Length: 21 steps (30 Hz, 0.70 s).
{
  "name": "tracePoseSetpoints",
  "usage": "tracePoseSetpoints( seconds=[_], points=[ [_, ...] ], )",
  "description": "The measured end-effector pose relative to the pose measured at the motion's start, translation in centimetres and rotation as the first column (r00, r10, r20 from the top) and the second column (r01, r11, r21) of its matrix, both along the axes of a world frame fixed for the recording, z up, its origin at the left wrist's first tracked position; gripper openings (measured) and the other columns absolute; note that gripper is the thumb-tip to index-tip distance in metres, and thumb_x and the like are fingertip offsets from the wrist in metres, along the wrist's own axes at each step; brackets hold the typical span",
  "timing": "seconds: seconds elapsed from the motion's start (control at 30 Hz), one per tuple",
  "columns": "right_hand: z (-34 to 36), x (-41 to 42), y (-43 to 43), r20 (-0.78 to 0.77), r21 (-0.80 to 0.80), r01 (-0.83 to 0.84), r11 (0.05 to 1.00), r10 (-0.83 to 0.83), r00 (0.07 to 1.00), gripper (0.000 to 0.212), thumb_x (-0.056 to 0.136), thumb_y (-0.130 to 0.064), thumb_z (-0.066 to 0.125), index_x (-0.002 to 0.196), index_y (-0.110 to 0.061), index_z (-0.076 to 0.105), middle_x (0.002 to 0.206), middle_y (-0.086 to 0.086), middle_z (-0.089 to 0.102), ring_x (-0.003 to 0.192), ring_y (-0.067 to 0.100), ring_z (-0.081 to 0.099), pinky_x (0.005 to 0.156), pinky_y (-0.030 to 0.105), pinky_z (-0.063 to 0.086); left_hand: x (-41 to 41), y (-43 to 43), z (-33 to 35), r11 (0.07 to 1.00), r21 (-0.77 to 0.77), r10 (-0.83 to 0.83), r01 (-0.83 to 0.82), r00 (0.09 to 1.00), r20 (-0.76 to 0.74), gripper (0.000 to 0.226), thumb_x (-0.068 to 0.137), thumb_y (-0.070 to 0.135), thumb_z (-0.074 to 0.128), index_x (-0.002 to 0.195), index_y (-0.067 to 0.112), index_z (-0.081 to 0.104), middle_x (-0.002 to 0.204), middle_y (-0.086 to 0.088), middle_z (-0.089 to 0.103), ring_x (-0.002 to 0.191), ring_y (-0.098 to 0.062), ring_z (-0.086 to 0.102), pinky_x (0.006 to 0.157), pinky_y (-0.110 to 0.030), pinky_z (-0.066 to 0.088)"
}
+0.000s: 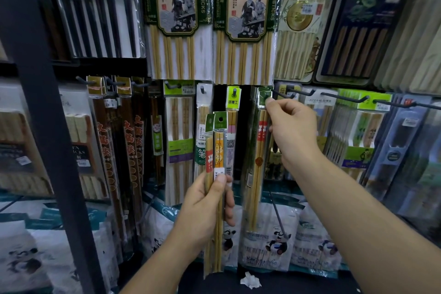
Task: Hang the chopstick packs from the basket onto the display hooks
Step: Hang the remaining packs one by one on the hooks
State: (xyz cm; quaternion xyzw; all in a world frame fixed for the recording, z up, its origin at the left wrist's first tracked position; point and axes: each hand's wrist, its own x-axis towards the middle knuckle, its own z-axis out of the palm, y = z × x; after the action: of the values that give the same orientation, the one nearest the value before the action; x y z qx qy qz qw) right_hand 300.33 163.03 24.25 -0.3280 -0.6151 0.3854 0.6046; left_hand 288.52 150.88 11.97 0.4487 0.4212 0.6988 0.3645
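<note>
I held two slim chopstick packs (216,148) upright in the middle of the frame. My left hand (207,203) was wrapped round their lower half, thumb pressed on the front, green header cards pointing up. Just right of them, my right hand (293,131) pinched the green header of another long pack (259,162) up at the lower row of display hooks (343,98). Whether its hole sat on a hook I could not tell. Big hot-pot chopstick packs (177,19) hung across the top centre. A dark post (47,126) ran down the left, and a crumpled white paper (250,280) lay at the bottom centre.
</note>
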Motion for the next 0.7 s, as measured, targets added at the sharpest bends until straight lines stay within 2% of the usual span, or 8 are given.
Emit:
tracePoseSetpoints(
  seconds=[0.1,0.2,0.27,0.37,0.47,0.53,0.6,0.7],
  points=[
    [-0.4,0.0,0.4,0.005,-0.004,0.026,1.0,-0.026,1.0,0.033,0.098,-0.03,0.066,0.075,-0.006,0.071,0.06,0.001,0.055,0.057,0.009,0.054,0.08,0.031,0.054,0.0,-0.1,0.0,1.0,-0.007,0.005,-0.005,1.0,-0.006,0.026,0.091,0.042,0.058,0.096,0.021,0.07,0.07,-0.005,0.063,0.052,-0.015,0.055,0.043,-0.028,0.048],
    [-0.6,0.1,0.4,-0.012,-0.015,0.078,0.997,-0.078,0.997,0.024,0.094,-0.032,0.072,0.078,-0.013,0.069,0.065,-0.004,0.06,0.064,0.009,0.056,0.073,0.03,0.052,0.1,-0.3,0.1,1.0,0.012,-0.019,0.019,1.0,-0.006,0.022,0.092,0.041,0.057,0.094,0.024,0.072,0.069,-0.005,0.059,0.049,-0.012,0.047,0.039,-0.024,0.039],
    [-0.7,0.4,0.1,-0.03,-0.027,0.097,0.995,-0.098,0.995,0.023,0.094,-0.032,0.071,0.079,-0.014,0.066,0.064,-0.006,0.058,0.06,0.007,0.053,0.065,0.025,0.048,0.0,-0.3,0.2,0.999,0.021,-0.039,0.039,0.999,0.001,0.024,0.093,0.041,0.058,0.095,0.023,0.072,0.069,-0.004,0.058,0.049,-0.011,0.045,0.04,-0.023,0.036],
    [-1.0,0.5,-1.4,0.005,-0.04,-0.042,0.998,0.042,0.999,0.023,0.098,-0.03,0.065,0.082,-0.014,0.071,0.064,-0.007,0.064,0.052,0.001,0.053,0.052,0.015,0.047,0.1,-0.3,0.3,0.998,0.019,-0.066,0.065,0.998,0.015,0.033,0.092,0.052,0.06,0.097,0.021,0.072,0.069,-0.004,0.059,0.049,-0.011,0.044,0.04,-0.024,0.035],
    [-1.8,0.2,-3.1,0.132,-0.011,-0.243,0.97,0.242,0.961,0.023,0.099,-0.031,0.063,0.083,-0.02,0.074,0.077,-0.003,0.072,0.057,0.002,0.057,0.051,0.012,0.045,0.4,-0.3,0.4,0.998,0.009,-0.069,0.069,0.997,0.032,0.045,0.08,0.061,0.065,0.096,0.02,0.072,0.068,-0.005,0.059,0.048,-0.012,0.045,0.039,-0.024,0.034],
    [-2.3,-0.3,-3.7,0.171,0.016,-0.298,0.954,0.291,0.941,0.021,0.099,-0.027,0.064,0.084,-0.016,0.073,0.07,0.004,0.065,0.057,0.005,0.057,0.05,0.014,0.043,0.6,-0.3,0.3,0.998,0.001,-0.062,0.062,0.998,0.028,0.046,0.08,0.063,0.064,0.096,0.02,0.071,0.068,-0.005,0.06,0.048,-0.013,0.047,0.04,-0.025,0.036],
    [-2.4,-0.6,-3.8,0.161,0.03,-0.297,0.954,0.289,0.944,0.019,0.1,-0.023,0.064,0.084,-0.015,0.072,0.063,0.003,0.06,0.056,0.007,0.054,0.049,0.016,0.042,0.6,-0.3,0.2,0.999,-0.015,-0.037,0.038,0.999,0.023,0.046,0.087,0.062,0.063,0.098,0.018,0.07,0.071,-0.007,0.063,0.052,-0.016,0.055,0.041,-0.028,0.044],
    [-1.8,-0.6,-3.6,0.061,0.0,-0.264,0.964,0.264,0.963,0.026,0.101,-0.022,0.062,0.077,-0.023,0.072,0.06,-0.005,0.061,0.054,0.006,0.053,0.048,0.016,0.042,0.5,-0.2,0.0,1.0,-0.017,0.014,-0.013,1.0,0.024,0.043,0.092,0.047,0.056,0.104,0.008,0.069,0.083,-0.01,0.073,0.072,-0.024,0.071,0.06,-0.034,0.06]
  ],
)
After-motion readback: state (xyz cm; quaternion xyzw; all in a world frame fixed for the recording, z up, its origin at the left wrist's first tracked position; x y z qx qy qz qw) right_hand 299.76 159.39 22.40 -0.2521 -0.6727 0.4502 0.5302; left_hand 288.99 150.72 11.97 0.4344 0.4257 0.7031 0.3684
